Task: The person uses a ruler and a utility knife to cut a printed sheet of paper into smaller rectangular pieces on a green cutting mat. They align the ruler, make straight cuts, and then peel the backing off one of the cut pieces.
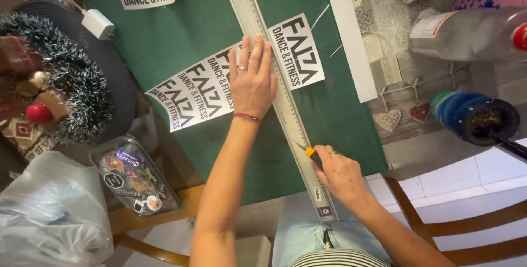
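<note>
Cutting mat (pixel 186 31): you are working on a green mat that is covering most of the table, its near edge hanging toward your lap.
Ruler (pixel 280 97): a long metal ruler is lying slantwise across the mat, running from the far edge down past the near edge.
Printed sheet (pixel 200 88): white paper with black lettering is lying under the ruler near the middle of the mat; one part is showing on the left of the ruler and another on its right.
Left hand (pixel 252 80): you are pressing it flat, fingers spread and straight, on the sheet and the left side of the ruler; it is gripping nothing.
Right hand (pixel 340 173): you are curling it closed around a knife (pixel 313 155) near the mat's near edge, just right of the ruler.
Knife: only its orange tip is showing, touching the ruler's right side; the blade is too small to make out.
Sticker box (pixel 134 176): a clear box of stickers is sitting off the mat's left corner.
</note>
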